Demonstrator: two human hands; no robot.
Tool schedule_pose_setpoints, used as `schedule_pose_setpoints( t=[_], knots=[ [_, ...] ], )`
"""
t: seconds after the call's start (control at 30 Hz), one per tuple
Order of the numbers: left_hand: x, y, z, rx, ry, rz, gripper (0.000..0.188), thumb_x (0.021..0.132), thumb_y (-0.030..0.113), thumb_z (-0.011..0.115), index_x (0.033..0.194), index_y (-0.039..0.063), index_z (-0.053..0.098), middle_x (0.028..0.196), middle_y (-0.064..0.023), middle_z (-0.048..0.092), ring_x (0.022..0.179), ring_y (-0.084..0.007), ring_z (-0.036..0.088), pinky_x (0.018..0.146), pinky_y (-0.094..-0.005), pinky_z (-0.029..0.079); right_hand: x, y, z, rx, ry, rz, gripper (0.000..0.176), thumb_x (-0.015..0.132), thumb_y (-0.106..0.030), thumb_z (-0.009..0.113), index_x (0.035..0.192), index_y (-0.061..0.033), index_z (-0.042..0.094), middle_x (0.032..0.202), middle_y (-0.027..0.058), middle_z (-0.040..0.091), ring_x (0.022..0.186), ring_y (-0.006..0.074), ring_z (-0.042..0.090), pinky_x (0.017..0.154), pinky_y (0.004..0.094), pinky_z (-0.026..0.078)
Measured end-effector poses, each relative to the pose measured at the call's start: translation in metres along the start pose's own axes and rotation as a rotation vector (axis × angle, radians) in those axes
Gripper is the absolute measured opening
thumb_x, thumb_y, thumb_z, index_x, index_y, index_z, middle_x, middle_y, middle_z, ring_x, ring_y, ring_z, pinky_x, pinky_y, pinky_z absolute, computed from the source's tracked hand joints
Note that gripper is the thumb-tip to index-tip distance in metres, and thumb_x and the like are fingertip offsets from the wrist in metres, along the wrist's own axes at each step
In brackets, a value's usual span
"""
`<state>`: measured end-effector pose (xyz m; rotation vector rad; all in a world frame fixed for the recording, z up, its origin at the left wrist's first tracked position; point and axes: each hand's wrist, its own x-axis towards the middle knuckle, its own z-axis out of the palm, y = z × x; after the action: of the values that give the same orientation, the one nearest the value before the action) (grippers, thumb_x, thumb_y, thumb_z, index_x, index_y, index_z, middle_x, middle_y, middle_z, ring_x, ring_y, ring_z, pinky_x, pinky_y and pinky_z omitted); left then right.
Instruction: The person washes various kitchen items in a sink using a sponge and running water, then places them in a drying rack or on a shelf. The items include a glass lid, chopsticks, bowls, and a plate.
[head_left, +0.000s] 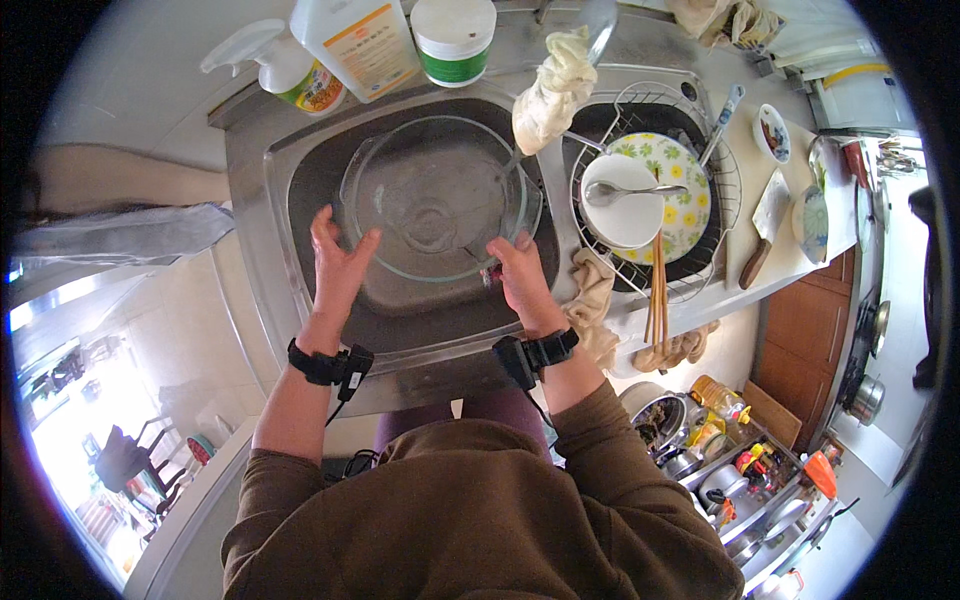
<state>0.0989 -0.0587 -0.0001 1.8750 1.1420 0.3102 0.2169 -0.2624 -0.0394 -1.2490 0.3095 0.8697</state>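
Note:
A large clear glass bowl (435, 271) is in the left basin of a metal double sink, with what looks like water inside. At its lower left rim is my left hand (341, 259), thumb and fingers spread; any contact with the glass is unclear. My right hand (517, 274) pinches the bowl's lower right edge between thumb and fingers. Beside the right fingers shows a small dark-red patterned thing (491, 276), mostly hidden. Over the basin's upper right hangs a faucet wrapped in pale cloth (551, 94).
A wire dish rack (731, 217) in the right basin holds a floral plate (686, 217), white bowl (619, 225), spoon and chopsticks. A cleaver (771, 206) lies farther right. Behind the sink stand a spray bottle (300, 82), a jug (364, 52) and a tub (454, 45).

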Motion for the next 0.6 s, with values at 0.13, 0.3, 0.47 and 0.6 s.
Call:
schedule_pose_setpoints(
  t=[0.13, 0.3, 0.47, 0.6],
  knots=[
    [-0.002, -0.022, 0.0, -1.137, -0.691, -0.914, 0.076, 0.08, 0.01, 0.063, 0.14, 0.011, 0.016, 0.14, -0.0256, 0.02, 0.105, -0.0396, 0.052, 0.09, -0.0528, 0.043, -0.009, -0.002, 0.002, 0.059, -0.096, -0.06, 0.034, 0.075, -0.007, 0.055, 0.108, -0.0012, 0.052, 0.093, 0.006, 0.059, 0.073, 0.014, 0.055, 0.053, 0.0262, 0.046],
    [-0.031, -0.007, 0.017, -1.049, -0.636, -0.572, 0.082, 0.08, -0.001, 0.048, 0.143, 0.017, 0.0, 0.139, -0.0231, 0.02, 0.106, -0.0408, 0.053, 0.088, -0.05, 0.047, -0.02, -0.019, -0.014, 0.089, -0.138, -0.053, 0.026, 0.079, -0.005, 0.051, 0.105, -0.0026, 0.053, 0.093, 0.0042, 0.06, 0.078, 0.0135, 0.057, 0.063, 0.0269, 0.046],
    [-0.018, 0.012, 0.011, -0.963, -0.532, -0.339, 0.089, 0.078, -0.005, 0.046, 0.144, 0.021, -0.008, 0.142, -0.0235, 0.012, 0.107, -0.0362, 0.053, 0.084, -0.0475, 0.05, 0.001, -0.018, 0.001, 0.187, -0.013, -0.031, 0.021, 0.084, -0.016, 0.058, 0.101, -0.0027, 0.055, 0.086, 0.0034, 0.061, 0.07, 0.0144, 0.057, 0.057, 0.0261, 0.044],
    [-0.015, 0.002, -0.015, -0.886, -0.355, -0.396, 0.089, 0.077, -0.006, 0.046, 0.144, 0.022, -0.006, 0.143, -0.0225, 0.011, 0.101, -0.0332, 0.054, 0.082, -0.0472, 0.051, 0.008, -0.015, 0.017, -0.299, 0.262, -0.295, 0.023, 0.087, -0.02, 0.057, 0.099, -0.0011, 0.055, 0.083, 0.0056, 0.061, 0.06, 0.0175, 0.055, 0.052, 0.03, 0.043]
  ],
)
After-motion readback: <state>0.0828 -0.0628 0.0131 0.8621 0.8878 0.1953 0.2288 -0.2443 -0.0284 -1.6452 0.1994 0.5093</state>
